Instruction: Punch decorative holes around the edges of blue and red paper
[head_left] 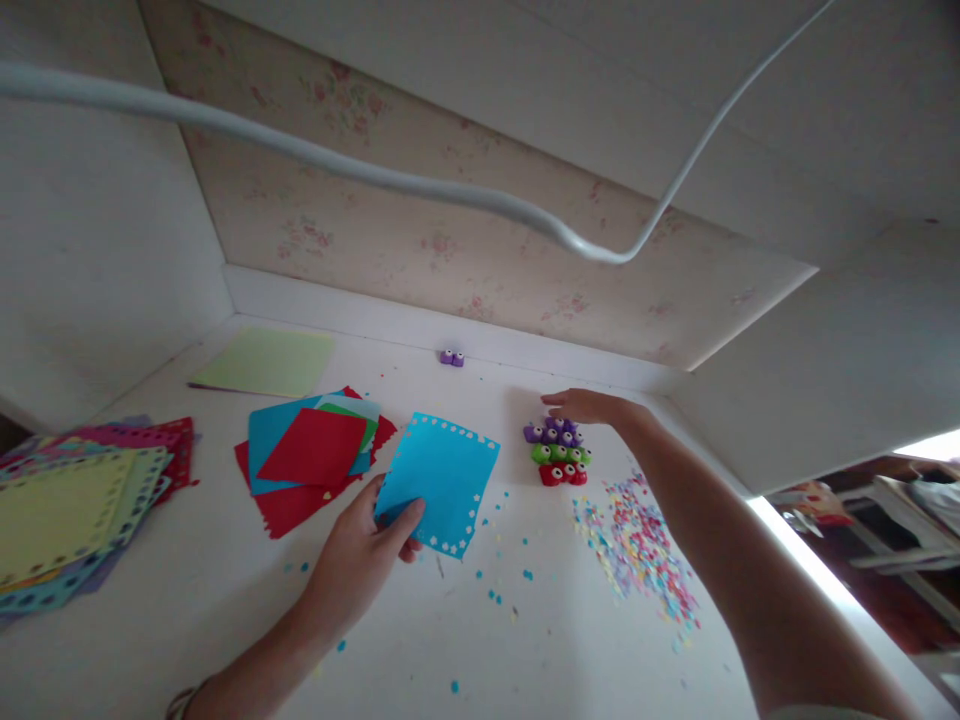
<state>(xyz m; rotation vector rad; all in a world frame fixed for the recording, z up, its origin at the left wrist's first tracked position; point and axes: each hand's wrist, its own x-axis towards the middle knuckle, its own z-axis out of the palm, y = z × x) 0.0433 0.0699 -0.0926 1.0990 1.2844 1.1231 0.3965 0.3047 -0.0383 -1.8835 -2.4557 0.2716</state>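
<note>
1. The left hand (360,545) pinches the blue sheet (446,480) by its lower left corner, thumb on top; most of its fingers are hidden underneath. A band (181,702) on the wrist is cut off by the frame.
2. The blue sheet is held over the middle of the white bench (420,645), tilted, with small shapes punched along its edges; the thumb and hand cover part of its lower left.
3. The right hand (581,405) reaches toward the bench's back edge, just behind the clustered punches, fingers pointing left. The fingers overlap, so whether they are spread or pinching, or touch a punch, cannot be told.
4. The clustered punches stand in rows: purple (559,432) at the back, green (561,453) between, red (562,474) in front. The purple ones are partly hidden by one another. Two more purple punches (451,357) sit near the middle of the back edge.
5. Confetti (637,545) lies toward the right edge, its single shapes too small to make out.
6. Pale green sheets (262,360) lie by the back left corner. Red and blue papers (311,450) overlap in front of them, hiding parts of one another. A stack of punched sheets (67,505) at the left edge is cut off by the frame.
</note>
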